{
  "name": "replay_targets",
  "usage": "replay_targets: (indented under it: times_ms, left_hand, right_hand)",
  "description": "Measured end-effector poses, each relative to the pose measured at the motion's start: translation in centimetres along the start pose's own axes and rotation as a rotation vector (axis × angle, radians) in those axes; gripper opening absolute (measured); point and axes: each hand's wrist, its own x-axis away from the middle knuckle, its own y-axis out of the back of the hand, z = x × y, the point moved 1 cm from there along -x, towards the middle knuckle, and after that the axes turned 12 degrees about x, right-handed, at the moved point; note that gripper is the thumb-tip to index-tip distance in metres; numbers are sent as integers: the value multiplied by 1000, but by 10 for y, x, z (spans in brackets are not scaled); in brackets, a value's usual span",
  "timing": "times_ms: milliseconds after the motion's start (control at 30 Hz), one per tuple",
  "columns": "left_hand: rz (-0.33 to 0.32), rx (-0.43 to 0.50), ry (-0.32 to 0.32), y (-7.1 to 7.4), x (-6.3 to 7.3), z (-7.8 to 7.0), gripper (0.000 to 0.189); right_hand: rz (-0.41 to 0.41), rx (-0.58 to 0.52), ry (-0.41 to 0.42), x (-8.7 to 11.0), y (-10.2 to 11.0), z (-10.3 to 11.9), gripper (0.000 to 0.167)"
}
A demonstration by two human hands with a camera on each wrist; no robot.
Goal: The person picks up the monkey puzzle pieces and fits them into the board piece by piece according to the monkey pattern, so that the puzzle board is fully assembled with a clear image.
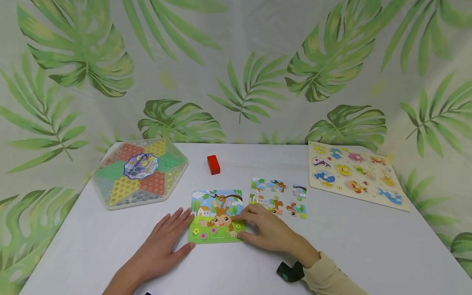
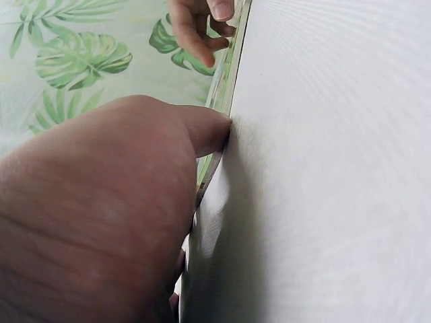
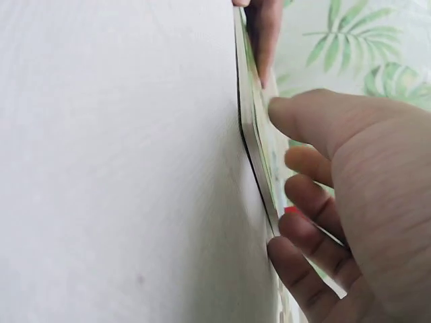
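A monkey jigsaw puzzle [image 1: 217, 211] with a green border lies flat on the white table, its picture filled with pieces. Against its left edge rests my left hand [image 1: 162, 241], fingers spread and thumb at the lower left corner; the left wrist view shows the thumb touching the board's edge [image 2: 237, 60]. Over the right edge is my right hand [image 1: 271, 229], fingers loosely bent, with fingertips and thumb at the puzzle's right side. In the right wrist view the right hand [image 3: 350, 182] has nothing visible between thumb and fingers. Several loose jigsaw pieces [image 1: 278, 186] lie beyond it, partly hidden by this hand.
A red block [image 1: 213, 164] stands behind the puzzle. To the left lies a hexagonal Chinese checkers box [image 1: 140, 174]. At the back right is a wooden peg puzzle [image 1: 354, 174] with animal shapes. A leaf-patterned cloth [image 1: 250, 82] hangs behind the table [image 1: 368, 250].
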Motion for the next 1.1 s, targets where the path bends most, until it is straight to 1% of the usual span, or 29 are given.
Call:
replay_targets:
  times_ms: [67, 167, 333, 600, 867, 1000, 1100]
  left_hand:
    - [0, 0, -1, 1, 0, 0, 69]
    - [4, 0, -2, 2, -2, 0, 68]
    - [12, 3, 3, 3, -3, -1, 68]
    - [9, -5, -1, 3, -5, -2, 68]
    - [-13, -9, -18, 2, -3, -1, 67]
    - [-16, -9, -22, 0, 0, 2, 66]
    - [-14, -7, -25, 0, 0, 2, 66]
  right_hand:
    - [-14, -2, 14, -1, -1, 0, 33]
    - [-15, 3, 19, -2, -1, 2, 31]
    - [-3, 11, 1, -1, -1, 2, 29]
    - [3, -18, -8, -1, 1, 2, 30]
    - [36, -45, -9, 0, 1, 3, 31]
    - [59, -76, -7, 1, 3, 5, 28]
    - [70, -80, -3, 2, 3, 4, 27]
